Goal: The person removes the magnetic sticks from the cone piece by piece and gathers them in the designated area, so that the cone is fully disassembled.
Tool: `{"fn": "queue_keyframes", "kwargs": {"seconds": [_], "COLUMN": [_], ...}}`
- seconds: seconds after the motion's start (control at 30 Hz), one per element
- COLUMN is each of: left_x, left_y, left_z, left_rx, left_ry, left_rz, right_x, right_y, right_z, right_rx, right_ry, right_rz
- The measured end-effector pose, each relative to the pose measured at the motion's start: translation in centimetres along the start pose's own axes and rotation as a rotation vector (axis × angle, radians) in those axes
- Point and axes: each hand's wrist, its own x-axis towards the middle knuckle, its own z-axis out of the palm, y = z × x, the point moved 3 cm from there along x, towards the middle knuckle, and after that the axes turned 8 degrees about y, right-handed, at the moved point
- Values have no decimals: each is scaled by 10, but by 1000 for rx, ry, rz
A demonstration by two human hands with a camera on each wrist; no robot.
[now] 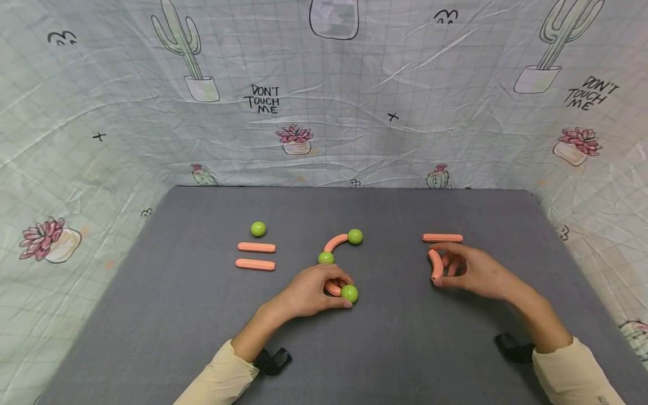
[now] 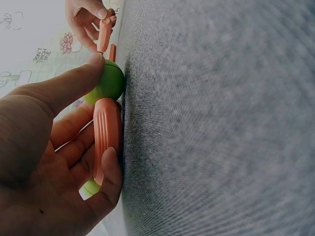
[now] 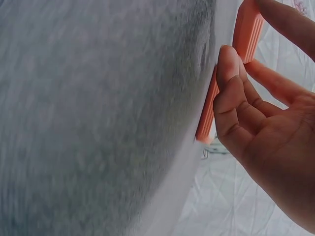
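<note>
In the head view, an S-shaped chain of curved orange rods and green balls lies mid-table. My left hand curls round its near end, thumb by the nearest green ball; the left wrist view shows the ribbed orange rod between palm and fingers. Further along are a middle green ball, a curved orange rod and a far green ball. To the right, my right hand pinches a loose curved orange rod between thumb and fingers, its ribbed side showing in the right wrist view.
Behind the right hand lies a straight orange rod. On the left are two more straight rods, one upper and one lower, with a loose green ball behind them. A printed cloth surrounds the grey table.
</note>
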Motion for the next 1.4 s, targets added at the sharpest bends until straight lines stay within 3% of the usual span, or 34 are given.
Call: {"fn": "queue_keyframes", "kwargs": {"seconds": [0.23, 0.47, 1.03, 1.23, 1.4], "left_x": [0, 1, 1, -1, -1], "left_y": [-1, -1, 1, 4, 7], "left_z": [1, 1, 0, -6, -17], "left_rx": [9, 19, 8, -9, 19], "left_ry": [1, 6, 9, 7, 53], "left_rz": [0, 5, 10, 13, 38], "right_x": [-6, -12, -15, -14, -11], "right_y": [8, 21, 39, 38, 33], "right_z": [-10, -21, -28, -28, -29], "right_rx": [11, -85, -147, -142, -204], "right_ry": [2, -3, -5, -19, 14], "right_rz": [-18, 85, 134, 144, 157]}}
